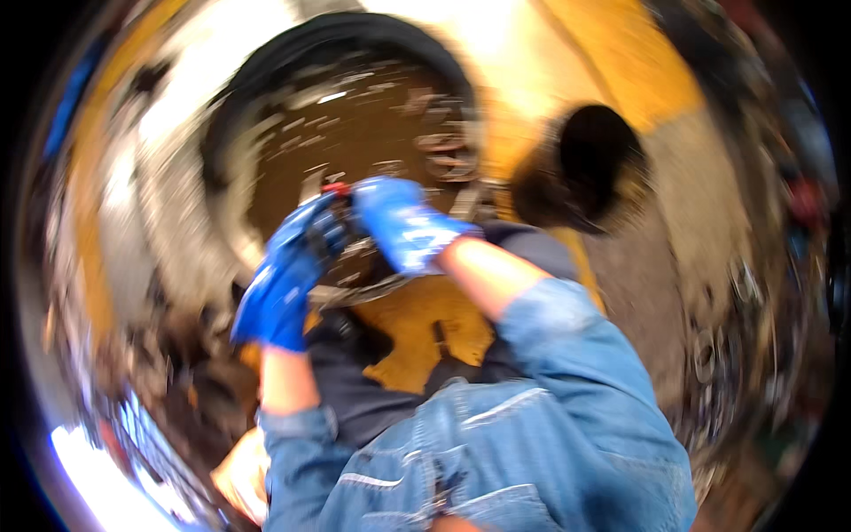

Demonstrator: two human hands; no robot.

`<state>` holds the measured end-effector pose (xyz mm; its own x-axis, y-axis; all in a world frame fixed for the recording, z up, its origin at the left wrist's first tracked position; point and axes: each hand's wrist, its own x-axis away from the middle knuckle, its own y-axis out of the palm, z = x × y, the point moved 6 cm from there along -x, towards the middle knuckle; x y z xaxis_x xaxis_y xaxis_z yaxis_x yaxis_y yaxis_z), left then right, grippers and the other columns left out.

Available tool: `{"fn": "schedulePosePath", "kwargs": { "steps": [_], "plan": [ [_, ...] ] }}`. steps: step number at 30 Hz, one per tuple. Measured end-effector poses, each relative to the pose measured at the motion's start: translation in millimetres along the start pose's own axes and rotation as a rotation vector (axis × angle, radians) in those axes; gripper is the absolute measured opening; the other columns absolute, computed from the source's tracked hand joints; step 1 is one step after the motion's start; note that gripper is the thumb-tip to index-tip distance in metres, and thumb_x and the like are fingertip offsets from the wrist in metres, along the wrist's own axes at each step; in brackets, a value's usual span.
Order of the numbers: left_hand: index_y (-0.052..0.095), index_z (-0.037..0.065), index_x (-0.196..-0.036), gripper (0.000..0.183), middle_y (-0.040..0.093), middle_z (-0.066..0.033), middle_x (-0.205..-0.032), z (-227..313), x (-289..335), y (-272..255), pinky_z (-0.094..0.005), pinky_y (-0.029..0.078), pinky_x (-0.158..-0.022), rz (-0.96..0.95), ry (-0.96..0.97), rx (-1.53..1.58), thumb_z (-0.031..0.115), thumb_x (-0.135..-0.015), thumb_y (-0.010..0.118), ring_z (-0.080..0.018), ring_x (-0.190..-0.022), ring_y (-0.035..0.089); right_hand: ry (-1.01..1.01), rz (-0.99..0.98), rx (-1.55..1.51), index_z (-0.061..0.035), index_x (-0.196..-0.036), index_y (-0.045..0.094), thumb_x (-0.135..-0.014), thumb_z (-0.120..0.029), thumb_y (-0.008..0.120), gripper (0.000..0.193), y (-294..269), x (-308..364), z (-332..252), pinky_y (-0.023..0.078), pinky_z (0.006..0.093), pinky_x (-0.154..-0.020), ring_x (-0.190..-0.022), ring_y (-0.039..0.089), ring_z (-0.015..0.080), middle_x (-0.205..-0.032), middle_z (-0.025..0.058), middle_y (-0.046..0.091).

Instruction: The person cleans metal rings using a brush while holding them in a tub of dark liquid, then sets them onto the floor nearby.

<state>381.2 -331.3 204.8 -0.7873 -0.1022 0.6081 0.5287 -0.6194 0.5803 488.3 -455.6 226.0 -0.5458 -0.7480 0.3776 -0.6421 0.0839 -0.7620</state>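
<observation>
Both of my hands wear blue rubber gloves and meet over a round, black-rimmed tub of brown liquid. My left hand is closed, its fingers curled about a dark thing that blur and the glove hide. Beside it, on the right, my right hand is bent over with its fingers closed at the same spot. A small red piece shows between the two hands; its kind is too smeared to tell. Several ring-shaped parts lie at the tub's right side.
An open dark cylindrical container stands right of the tub. My dark-trousered legs straddle yellow floor at the near side. Dark, blurred parts are heaped at lower left, and metal clutter lines the right edge.
</observation>
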Motion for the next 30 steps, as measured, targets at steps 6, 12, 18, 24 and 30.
{"fn": "schedulePosePath", "kwargs": {
  "steps": [6, 12, 18, 24, 30],
  "plan": [
    [0.043, 0.001, -0.158, 0.06, 0.04, 0.0091, -0.073, 11, 7, -20, -0.023, 0.039, -0.059, -0.003, 0.231, -0.254, 0.033, -0.109, 0.058, -0.0031, -0.062, 0.041, 0.372, 0.301, -0.42, -0.0108, -0.105, 0.082, -0.086, -0.026, 0.076, 0.025, -62, 3, 31, 0.062, 0.0449, -0.082, -0.097, 0.077, 0.0376, -0.1, 0.018, 0.078],
    [0.041, 0.004, -0.159, 0.054, 0.059, 0.004, -0.082, 0, -14, -19, -0.0328, 0.05, -0.072, -0.228, 0.12, -0.166, 0.03, -0.113, 0.052, -0.0101, -0.068, 0.053, 0.482, 0.182, -0.445, -0.0155, -0.104, 0.081, -0.08, -0.028, 0.082, 0.027, -29, -68, 88, 0.063, 0.0403, -0.078, -0.092, 0.078, 0.0302, -0.097, 0.0136, 0.078],
    [0.051, 0.013, -0.155, 0.051, 0.07, -0.0014, -0.136, 15, -28, -107, -0.0334, 0.057, -0.088, -0.246, -0.011, -0.233, 0.037, -0.11, 0.056, -0.013, -0.094, 0.071, 0.263, 0.484, -0.774, -0.0065, -0.089, 0.077, -0.082, -0.028, 0.073, 0.023, -70, -15, 45, 0.058, 0.044, -0.069, -0.076, 0.074, 0.0364, -0.08, 0.0186, 0.073],
    [0.059, -0.001, -0.145, 0.051, 0.061, -0.022, -0.146, 29, -15, -152, -0.0425, 0.048, -0.111, 0.091, 0.259, -0.418, 0.023, -0.101, 0.06, -0.0322, -0.13, 0.06, -0.265, 0.292, -1.22, -0.0016, -0.089, 0.075, -0.088, -0.029, 0.067, 0.028, -96, 47, 1, 0.051, 0.0366, -0.072, -0.072, 0.067, 0.0199, -0.077, 0.0127, 0.072],
    [0.075, 0.003, -0.121, 0.035, 0.073, -0.0134, -0.106, 36, 56, -19, -0.0354, 0.054, -0.083, 0.224, 0.658, -1.668, 0.0, -0.091, 0.056, -0.0201, -0.096, 0.069, -0.334, -0.036, -0.869, -0.004, -0.092, 0.076, -0.091, -0.031, 0.071, 0.027, -51, -8, -53, 0.05, 0.0353, -0.078, -0.079, 0.063, 0.0151, -0.081, 0.0073, 0.069]
  ]
}}
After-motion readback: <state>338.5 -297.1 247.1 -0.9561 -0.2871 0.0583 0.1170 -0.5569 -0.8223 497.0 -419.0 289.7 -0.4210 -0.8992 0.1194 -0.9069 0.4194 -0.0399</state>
